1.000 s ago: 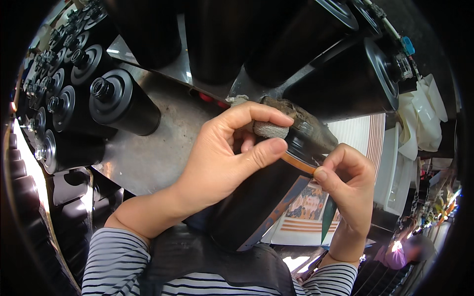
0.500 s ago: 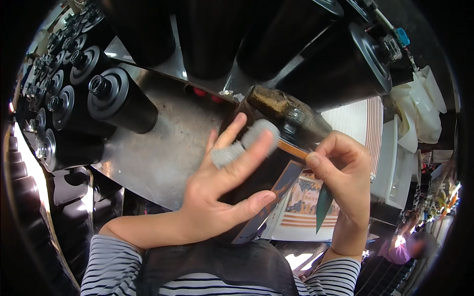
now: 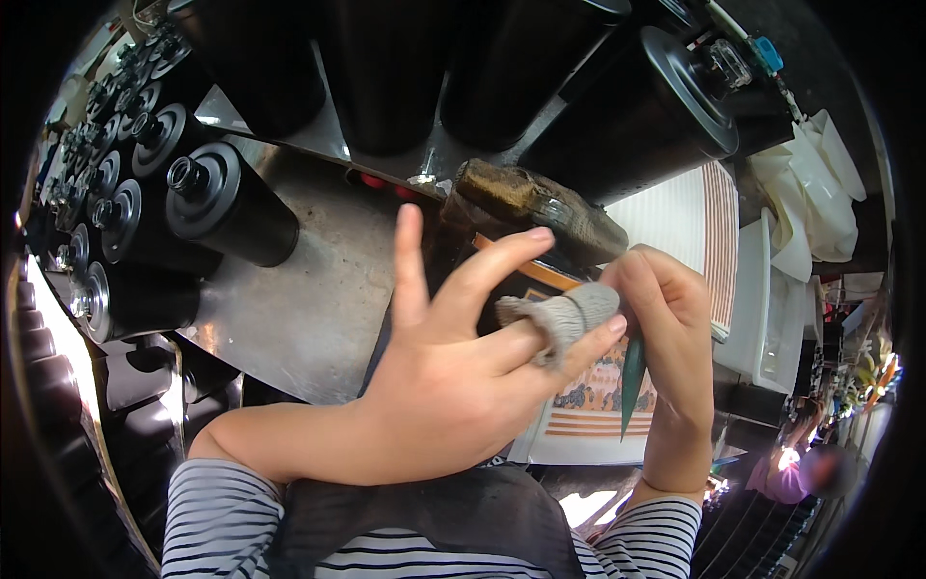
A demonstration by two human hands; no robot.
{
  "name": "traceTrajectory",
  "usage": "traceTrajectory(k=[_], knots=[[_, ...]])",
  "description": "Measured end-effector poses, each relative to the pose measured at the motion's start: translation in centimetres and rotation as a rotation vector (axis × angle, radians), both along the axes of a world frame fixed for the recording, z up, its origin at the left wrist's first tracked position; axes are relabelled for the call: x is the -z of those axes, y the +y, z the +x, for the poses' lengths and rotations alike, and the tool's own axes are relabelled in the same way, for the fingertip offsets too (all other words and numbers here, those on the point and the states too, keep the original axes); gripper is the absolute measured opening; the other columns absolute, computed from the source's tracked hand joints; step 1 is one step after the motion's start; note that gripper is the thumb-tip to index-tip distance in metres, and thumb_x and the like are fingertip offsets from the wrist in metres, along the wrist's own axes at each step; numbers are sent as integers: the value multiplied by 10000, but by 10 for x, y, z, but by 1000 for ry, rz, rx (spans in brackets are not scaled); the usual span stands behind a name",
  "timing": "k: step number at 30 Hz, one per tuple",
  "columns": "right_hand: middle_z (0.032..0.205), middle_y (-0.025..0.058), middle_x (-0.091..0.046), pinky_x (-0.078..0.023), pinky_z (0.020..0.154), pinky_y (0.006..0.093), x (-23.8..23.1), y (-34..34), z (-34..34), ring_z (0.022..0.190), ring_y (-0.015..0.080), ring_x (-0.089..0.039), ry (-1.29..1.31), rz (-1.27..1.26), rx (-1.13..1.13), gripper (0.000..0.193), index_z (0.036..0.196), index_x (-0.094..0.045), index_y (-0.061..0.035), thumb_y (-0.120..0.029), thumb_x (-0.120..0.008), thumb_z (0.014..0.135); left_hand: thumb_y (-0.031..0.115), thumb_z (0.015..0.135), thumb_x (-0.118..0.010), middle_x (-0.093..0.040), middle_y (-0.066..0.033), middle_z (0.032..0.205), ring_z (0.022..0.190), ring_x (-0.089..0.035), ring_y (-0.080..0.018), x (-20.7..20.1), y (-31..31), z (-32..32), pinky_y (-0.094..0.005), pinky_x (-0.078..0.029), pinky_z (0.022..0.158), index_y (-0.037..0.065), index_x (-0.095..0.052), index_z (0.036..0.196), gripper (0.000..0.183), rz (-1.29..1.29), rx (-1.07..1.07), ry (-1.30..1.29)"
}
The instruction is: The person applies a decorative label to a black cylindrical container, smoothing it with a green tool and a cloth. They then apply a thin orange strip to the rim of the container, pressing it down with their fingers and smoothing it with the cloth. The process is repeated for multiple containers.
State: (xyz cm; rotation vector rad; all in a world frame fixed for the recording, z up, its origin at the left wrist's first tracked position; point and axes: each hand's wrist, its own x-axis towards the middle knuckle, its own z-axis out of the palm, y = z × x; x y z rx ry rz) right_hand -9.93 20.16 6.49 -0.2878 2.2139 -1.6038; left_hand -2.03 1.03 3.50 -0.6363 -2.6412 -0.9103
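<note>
A dark rounded piece lies in front of me, mostly covered by my left hand. Along its upper side runs an orange band. My left hand is spread over it, with a grey ribbed cloth sleeve around one finger. That covered fingertip reaches the right end of the band, touching or nearly touching my right hand. My right hand is closed in a pinch there. A thin green pointed strip sticks out below its fingers; its upper end is hidden.
Just beyond sits a worn, wet-looking brown block. Printed sheets lie under my right hand. Large black bottles stand left and ahead, several more behind. A white plastic bin and a white bag are at right.
My left hand's cloth-covered finger has swept right along the band to my right hand, and its other fingers have fanned out. My right hand still pinches near the band's right end.
</note>
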Motion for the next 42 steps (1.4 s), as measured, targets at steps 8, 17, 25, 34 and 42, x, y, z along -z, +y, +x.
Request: traceTrajectory(k=[8,17,25,34,42], knots=[[697,-8,-582,-414,550,175,3,-3,6,609,30,-509,-9,-95,-44,136,795,-613,-1,-100,-695,836,342,754,-747,-276,-262,1408,1296,-338,-331,29,-11,10,-388,-275,1064,-1,-6,1471,1087,724,-16,-521],[711,-6,-588,-403,560,169,13,15,8,621,28,-486,-38,-108,26,164,838,-627,15,-140,-633,892,141,740,-609,-540,-87,1286,1351,-297,-358,-5,-9,4,-674,-30,1026,196,-537,1310,578,-140,-15,-86],[724,6,-605,-420,563,164,4,15,12,624,29,-515,-42,-89,91,139,859,-631,18,-119,-646,877,153,769,-676,-425,-205,1346,1362,-279,-343,-13,-7,3,-503,-170,1104,72,-350,1430,742,156,39,-241],[685,-30,-564,-387,551,155,10,13,13,606,17,-487,43,-76,40,129,811,-613,-10,-113,-678,853,249,830,-635,-390,-240,1373,1347,-290,-353,35,-18,10,-447,-264,1064,29,-227,1456,779,684,26,-377],[697,-29,-566,-360,543,168,15,27,13,599,17,-450,28,-105,73,198,841,-621,1,-162,-563,936,124,750,-586,-654,-10,1079,1346,-321,-331,-11,9,0,-728,-21,993,237,-606,1246,510,-194,26,-22]])
